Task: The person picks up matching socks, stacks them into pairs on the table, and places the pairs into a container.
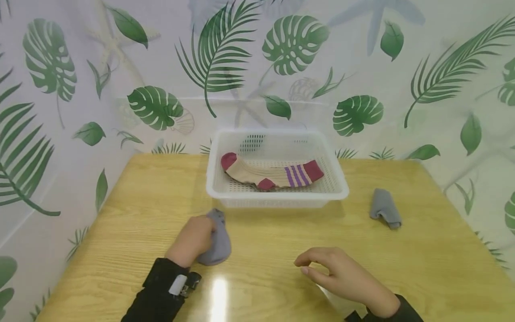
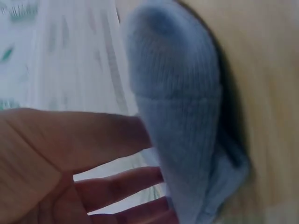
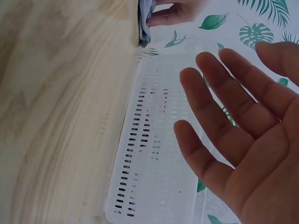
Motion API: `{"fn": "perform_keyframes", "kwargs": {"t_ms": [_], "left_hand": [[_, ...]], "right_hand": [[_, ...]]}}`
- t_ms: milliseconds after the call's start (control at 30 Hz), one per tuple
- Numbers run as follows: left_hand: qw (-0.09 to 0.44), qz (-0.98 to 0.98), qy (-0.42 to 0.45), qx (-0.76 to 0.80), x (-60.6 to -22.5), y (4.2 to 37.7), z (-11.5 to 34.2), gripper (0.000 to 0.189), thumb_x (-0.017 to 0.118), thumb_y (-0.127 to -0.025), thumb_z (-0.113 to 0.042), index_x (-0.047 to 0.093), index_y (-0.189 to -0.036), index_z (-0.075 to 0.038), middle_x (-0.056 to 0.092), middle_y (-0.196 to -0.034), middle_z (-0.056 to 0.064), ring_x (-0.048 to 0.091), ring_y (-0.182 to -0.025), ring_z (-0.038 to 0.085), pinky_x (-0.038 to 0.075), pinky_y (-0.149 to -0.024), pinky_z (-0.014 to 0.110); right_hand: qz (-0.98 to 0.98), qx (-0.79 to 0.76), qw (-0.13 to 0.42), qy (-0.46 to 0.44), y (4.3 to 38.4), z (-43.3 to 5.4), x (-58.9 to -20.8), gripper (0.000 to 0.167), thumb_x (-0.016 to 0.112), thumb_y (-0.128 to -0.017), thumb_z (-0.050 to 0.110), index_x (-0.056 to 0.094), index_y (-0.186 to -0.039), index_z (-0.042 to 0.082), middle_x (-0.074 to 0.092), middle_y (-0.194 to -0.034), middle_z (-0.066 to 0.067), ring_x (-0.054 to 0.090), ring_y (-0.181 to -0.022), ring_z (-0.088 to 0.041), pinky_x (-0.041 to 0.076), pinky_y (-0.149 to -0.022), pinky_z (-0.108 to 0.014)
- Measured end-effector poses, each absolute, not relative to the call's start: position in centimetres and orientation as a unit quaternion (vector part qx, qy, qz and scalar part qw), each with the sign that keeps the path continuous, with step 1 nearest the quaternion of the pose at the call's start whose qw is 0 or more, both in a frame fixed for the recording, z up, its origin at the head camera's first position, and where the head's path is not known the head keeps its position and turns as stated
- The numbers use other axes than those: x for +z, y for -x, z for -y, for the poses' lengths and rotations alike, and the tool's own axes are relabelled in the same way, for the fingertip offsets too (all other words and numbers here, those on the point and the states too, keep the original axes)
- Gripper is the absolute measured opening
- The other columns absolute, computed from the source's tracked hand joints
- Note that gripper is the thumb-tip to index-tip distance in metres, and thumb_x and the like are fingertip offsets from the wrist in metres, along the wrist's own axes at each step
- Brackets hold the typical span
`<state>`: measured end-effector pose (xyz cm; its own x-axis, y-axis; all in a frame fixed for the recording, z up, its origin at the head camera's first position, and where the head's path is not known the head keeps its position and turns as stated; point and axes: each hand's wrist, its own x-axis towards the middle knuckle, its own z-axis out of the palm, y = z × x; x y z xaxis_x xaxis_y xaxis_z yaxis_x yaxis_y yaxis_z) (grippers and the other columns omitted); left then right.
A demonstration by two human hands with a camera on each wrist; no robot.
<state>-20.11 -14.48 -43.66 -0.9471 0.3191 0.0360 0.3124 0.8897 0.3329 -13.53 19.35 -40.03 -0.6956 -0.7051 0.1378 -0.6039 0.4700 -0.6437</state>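
My left hand (image 1: 193, 240) pinches a grey-blue sock (image 1: 219, 243) at the table's left side, in front of the basket. Up close in the left wrist view, the thumb lies against the ribbed knit of that sock (image 2: 180, 116), while the fingertips pass out of sight behind it. My right hand (image 1: 338, 273) hovers near the front edge with nothing in it, and its fingers (image 3: 212, 112) are spread and loosely bent. A second grey sock (image 1: 385, 208), folded or bunched, lies on the right of the table, apart from both hands.
A white perforated basket (image 1: 277, 196) stands at the back middle of the wooden table (image 1: 153, 197). In it lies a beige sock (image 1: 257, 173) with maroon toe, heel and cuff and purple stripes. Leaf-patterned sheeting (image 1: 241, 112) rises behind and along the sides.
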Motion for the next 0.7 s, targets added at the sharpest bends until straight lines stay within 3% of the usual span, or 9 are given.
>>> {"fn": "perform_keyframes", "kwargs": {"t_ms": [100,200,300,433,600,700], "left_hand": [[-0.035,-0.966,-0.206,0.153,-43.7,18.7,10.8,0.025,0.060,-0.068,0.013,0.056,-0.056,-0.008,0.053,-0.059,0.005,0.047,-0.056,0.019,0.042,-0.052,0.034],[-0.055,-0.960,-0.238,0.135,-43.9,17.8,7.4,0.021,0.064,-0.071,0.007,0.062,-0.060,-0.010,0.058,-0.063,0.005,0.054,-0.061,0.022,0.046,-0.059,0.034],[-0.038,-0.962,-0.250,0.102,-44.1,17.2,3.4,0.018,0.067,-0.079,0.000,0.069,-0.065,-0.013,0.063,-0.069,0.004,0.058,-0.068,0.022,0.047,-0.066,0.033],[0.024,-0.966,-0.252,0.051,-43.7,16.4,-1.4,0.009,0.069,-0.087,-0.013,0.073,-0.079,-0.013,0.068,-0.082,0.002,0.058,-0.080,0.018,0.048,-0.077,0.031],[0.028,-0.965,-0.259,0.039,-43.3,16.1,-3.2,0.011,0.067,-0.090,-0.016,0.073,-0.082,-0.011,0.068,-0.083,0.001,0.059,-0.082,0.016,0.048,-0.080,0.028],[-0.013,-0.961,-0.269,0.059,-43.1,15.3,-3.0,0.010,0.070,-0.087,-0.013,0.072,-0.078,-0.011,0.065,-0.078,0.001,0.059,-0.077,0.015,0.050,-0.076,0.028]], "right_hand": [[-0.862,-0.331,0.089,0.373,13.6,-19.2,-40.2,0.023,0.053,-0.101,0.019,0.067,-0.115,0.008,0.070,-0.105,-0.003,0.064,-0.095,-0.008,0.055,-0.078,-0.037],[-0.872,-0.315,0.099,0.360,13.8,-19.2,-40.3,0.024,0.054,-0.101,0.021,0.068,-0.114,0.006,0.071,-0.104,-0.004,0.064,-0.092,-0.008,0.055,-0.076,-0.036],[-0.894,-0.285,0.111,0.327,14.5,-18.8,-40.5,0.022,0.057,-0.099,0.020,0.069,-0.111,0.006,0.071,-0.101,-0.004,0.065,-0.086,-0.010,0.055,-0.071,-0.032],[-0.934,-0.227,0.107,0.253,15.8,-17.7,-40.3,0.017,0.062,-0.093,0.011,0.070,-0.107,0.005,0.071,-0.096,-0.005,0.066,-0.080,-0.017,0.053,-0.067,-0.030],[-0.961,-0.187,0.100,0.178,17.0,-17.5,-39.9,0.020,0.061,-0.092,0.007,0.069,-0.110,0.003,0.070,-0.097,-0.008,0.066,-0.082,-0.023,0.053,-0.067,-0.035],[-0.973,-0.155,0.090,0.143,17.3,-18.1,-40.1,0.020,0.060,-0.093,0.008,0.069,-0.110,0.002,0.070,-0.097,-0.012,0.066,-0.084,-0.027,0.054,-0.070,-0.040]]}}
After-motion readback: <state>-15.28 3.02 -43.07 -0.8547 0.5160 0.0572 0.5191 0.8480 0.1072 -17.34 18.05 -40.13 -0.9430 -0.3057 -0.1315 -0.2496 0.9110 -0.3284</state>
